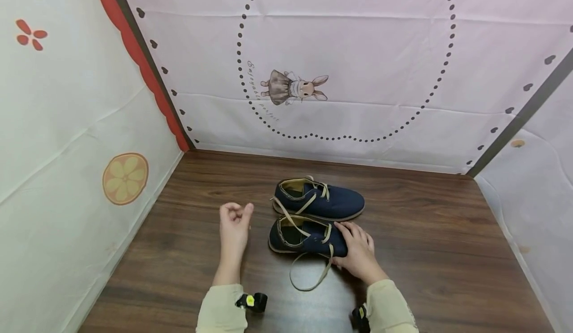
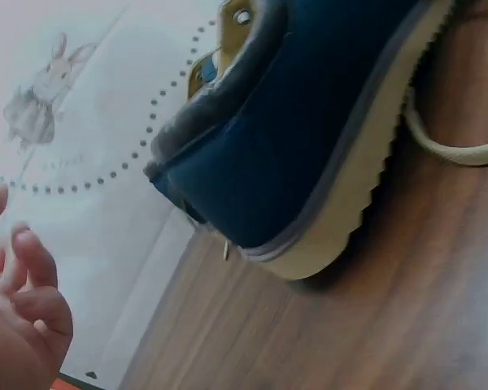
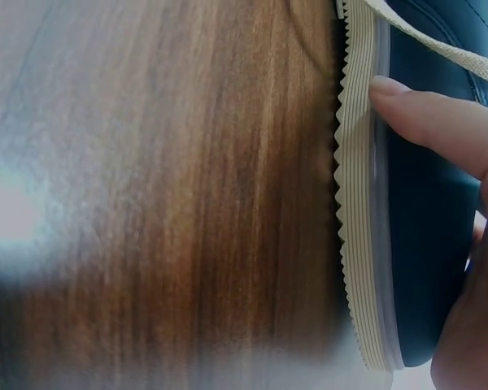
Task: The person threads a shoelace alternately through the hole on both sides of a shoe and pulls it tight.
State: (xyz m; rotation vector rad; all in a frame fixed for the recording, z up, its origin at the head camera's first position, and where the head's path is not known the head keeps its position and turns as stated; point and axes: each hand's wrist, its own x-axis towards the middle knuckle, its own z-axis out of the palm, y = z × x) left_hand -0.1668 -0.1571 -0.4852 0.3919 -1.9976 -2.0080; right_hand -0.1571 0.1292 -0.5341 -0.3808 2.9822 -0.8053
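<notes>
Two navy shoes lie side by side on the wooden surface, toes pointing right in the head view. Around the toe of the near shoe [image 1: 309, 243], my right hand [image 1: 358, 253] has its thumb on the near side and fingers over the far side. The right wrist view shows the thumb [image 3: 431, 122] against the upper just above the ridged cream sole [image 3: 359, 179]. Left of the heels, my left hand [image 1: 235, 223] is held apart from the shoes, fingers loosely bent with nothing in them. Behind is the far shoe [image 1: 335, 201], its lace threaded near the tongue.
A loose beige lace [image 1: 309, 289] loops onto the brown wooden surface [image 1: 429, 253] in front of the near shoe. Another lace end lies across its opening. White printed sheets [image 1: 376, 74] form walls at the back and both sides.
</notes>
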